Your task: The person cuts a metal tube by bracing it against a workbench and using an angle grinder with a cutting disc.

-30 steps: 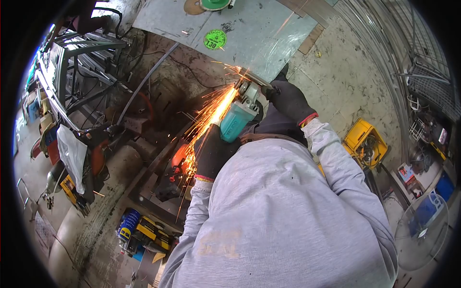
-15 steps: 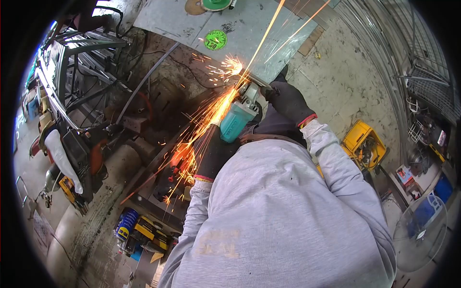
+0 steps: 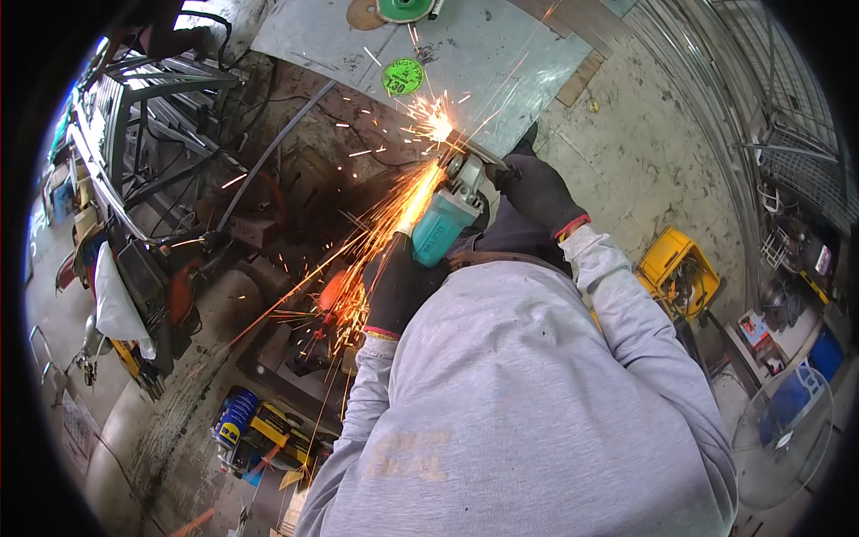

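Observation:
A teal angle grinder (image 3: 445,224) is held in both gloved hands. My left hand (image 3: 398,286), in a black glove, is wrapped around the rear of its body. My right hand (image 3: 537,188), also in a black glove, grips near the grinder's head. The disc touches the edge of a grey metal sheet (image 3: 501,54), and bright sparks (image 3: 434,121) burst there and stream down to the lower left. My grey sleeves and torso fill the lower middle of the view.
A green round disc (image 3: 402,76) lies on the sheet, another disc (image 3: 403,9) at its top edge. Metal frames (image 3: 152,107) stand at left, a blue-yellow spray can (image 3: 234,421) at lower left, a yellow case (image 3: 680,268) and a fan (image 3: 783,430) at right.
The long spark streaks up to the right have gone; sparks now scatter more widely to the lower left. Both hands and the grinder have hardly moved.

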Motion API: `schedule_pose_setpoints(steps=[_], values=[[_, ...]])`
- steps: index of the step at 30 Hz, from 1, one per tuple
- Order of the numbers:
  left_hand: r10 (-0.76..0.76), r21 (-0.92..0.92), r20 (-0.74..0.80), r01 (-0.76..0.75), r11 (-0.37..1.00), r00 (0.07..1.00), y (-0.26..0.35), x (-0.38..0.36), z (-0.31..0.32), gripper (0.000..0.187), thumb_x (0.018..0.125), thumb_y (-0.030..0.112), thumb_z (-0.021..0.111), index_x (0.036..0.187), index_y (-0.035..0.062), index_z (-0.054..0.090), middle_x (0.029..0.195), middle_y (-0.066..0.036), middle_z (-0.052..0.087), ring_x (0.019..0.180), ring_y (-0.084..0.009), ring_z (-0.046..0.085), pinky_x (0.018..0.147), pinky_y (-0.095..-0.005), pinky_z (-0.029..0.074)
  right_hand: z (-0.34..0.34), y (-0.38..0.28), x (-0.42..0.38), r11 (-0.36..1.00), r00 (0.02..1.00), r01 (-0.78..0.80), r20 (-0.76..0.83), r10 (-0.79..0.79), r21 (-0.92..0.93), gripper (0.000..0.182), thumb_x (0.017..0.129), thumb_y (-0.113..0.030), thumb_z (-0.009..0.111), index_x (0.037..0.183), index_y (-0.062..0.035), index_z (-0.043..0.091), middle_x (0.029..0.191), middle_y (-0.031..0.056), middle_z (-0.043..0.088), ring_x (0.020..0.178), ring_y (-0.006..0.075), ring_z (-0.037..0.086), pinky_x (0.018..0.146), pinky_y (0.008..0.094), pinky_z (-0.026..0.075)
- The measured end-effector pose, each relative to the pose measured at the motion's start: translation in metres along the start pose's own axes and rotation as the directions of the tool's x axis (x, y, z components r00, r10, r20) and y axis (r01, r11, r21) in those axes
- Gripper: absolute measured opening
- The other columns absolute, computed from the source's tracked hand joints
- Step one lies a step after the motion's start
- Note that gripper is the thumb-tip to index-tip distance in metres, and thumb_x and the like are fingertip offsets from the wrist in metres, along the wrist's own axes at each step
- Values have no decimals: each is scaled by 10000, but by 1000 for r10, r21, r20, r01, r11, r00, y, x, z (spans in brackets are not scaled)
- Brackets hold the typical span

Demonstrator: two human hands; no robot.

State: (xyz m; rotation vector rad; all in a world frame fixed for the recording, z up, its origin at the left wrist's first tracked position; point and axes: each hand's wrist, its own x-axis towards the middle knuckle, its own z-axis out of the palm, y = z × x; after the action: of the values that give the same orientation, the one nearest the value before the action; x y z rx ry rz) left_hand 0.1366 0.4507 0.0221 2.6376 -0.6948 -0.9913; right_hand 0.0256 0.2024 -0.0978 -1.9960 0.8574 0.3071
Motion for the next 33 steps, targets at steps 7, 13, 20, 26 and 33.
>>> schedule_pose_setpoints(steps=[7,13,20,26,33], values=[[7,24,-31,-7,1000,1000,-5,-1,5,605,807,436,933,1169,33,663,1002,-245,787,945,-447,780,793,-541,595,0,1,1,1000,1000,-22,16,22,-3,568,1089,-618,638,986,-76,775,848,130,722,813,296,708,765,427,544],[32,-110,-9,-33,993,999,-16,3,16,578,836,404,911,1202,35,656,986,-240,786,932,-447,781,777,-524,602,1,2,0,1000,1000,-17,2,17,-3,528,1090,-583,657,991,-77,773,848,127,718,809,297,701,753,432,539],[105,76,-31,-103,992,994,-16,1,10,576,860,402,902,1244,42,669,1031,-229,790,931,-428,786,747,-531,599,-2,-3,-1,1000,999,-28,23,27,15,509,1091,-555,669,989,-67,772,834,139,711,801,308,702,747,442,536],[56,125,-17,-54,991,998,-16,0,14,587,825,415,923,1224,50,693,1038,-213,798,900,-429,783,737,-527,597,-4,-7,-4,1000,1000,-13,-8,14,27,511,1092,-548,670,984,-58,768,837,146,717,804,311,706,749,447,536],[25,44,-23,-24,999,999,1,1,2,578,818,391,925,1250,82,696,1013,-206,802,961,-431,785,804,-520,605,-1,-2,-3,999,999,11,-43,-10,33,538,1088,-573,663,1004,-55,783,829,153,720,798,320,714,746,452,541]])
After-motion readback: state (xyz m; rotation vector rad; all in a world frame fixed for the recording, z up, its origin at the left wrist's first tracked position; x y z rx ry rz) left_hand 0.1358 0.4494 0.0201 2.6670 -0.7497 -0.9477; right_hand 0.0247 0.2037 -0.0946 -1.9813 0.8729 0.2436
